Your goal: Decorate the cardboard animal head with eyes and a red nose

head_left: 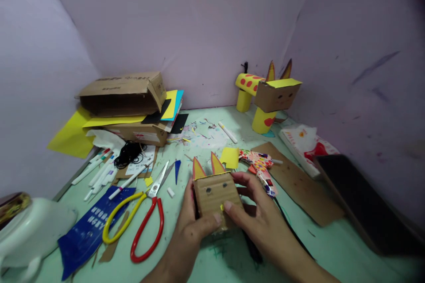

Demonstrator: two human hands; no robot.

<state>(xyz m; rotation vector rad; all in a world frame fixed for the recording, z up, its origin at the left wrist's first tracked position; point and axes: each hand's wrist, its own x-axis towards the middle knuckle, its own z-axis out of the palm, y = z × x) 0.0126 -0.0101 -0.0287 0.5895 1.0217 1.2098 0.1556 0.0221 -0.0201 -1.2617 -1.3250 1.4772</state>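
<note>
Both my hands hold a small brown cardboard box head [214, 192] low at the centre, with two yellow pointed ears on top and two dark dots for eyes. My left hand [191, 234] grips its left side, thumb across the lower front. At its right side is my right hand [257, 212], fingers around the edge and thumb by a small yellow spot [222, 207] on the front. Just left lie open scissors [153, 192] with one yellow and one red handle. A patterned glue gun [259, 163] rests beyond my right hand, its black cord trailing past my wrist.
At the back right stands a yellow paper-tube animal [265, 101] with a cardboard box head. Cardboard boxes [122, 93] and coloured paper are stacked back left. Markers [99, 172], black yarn [129, 154] and a blue wrapper [93, 230] lie left. A cardboard strip [299, 185] and dark slab [361, 199] lie right.
</note>
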